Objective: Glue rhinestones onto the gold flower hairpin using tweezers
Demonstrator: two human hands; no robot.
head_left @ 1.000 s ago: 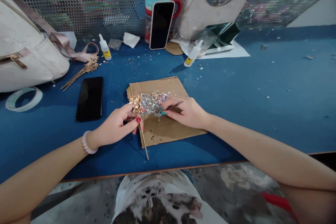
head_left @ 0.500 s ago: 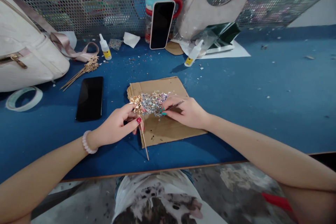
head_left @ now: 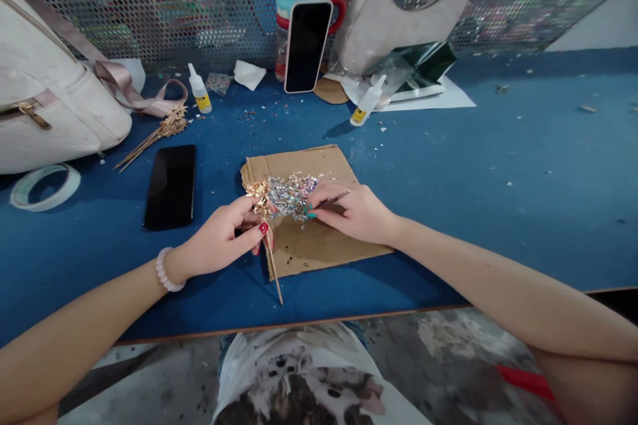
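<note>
Gold flower-topped hair stick (head_left: 260, 195) is pinched in the left hand (head_left: 229, 232), over the left edge of a cardboard sheet (head_left: 323, 242). The right hand (head_left: 356, 212) grasps a tweezer-like tool (head_left: 335, 199) at the rhinestones (head_left: 290, 195) piled there.

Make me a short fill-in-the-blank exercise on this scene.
The left hand holds an ornament coloured ____.
The right hand grips a slim tool beside glittering pieces on a brown sheet of ____.
The table is coloured ____.
The tape roll lies to the ____ of the flat-lying phone.

Missing words: gold; cardboard; blue; left.
</note>
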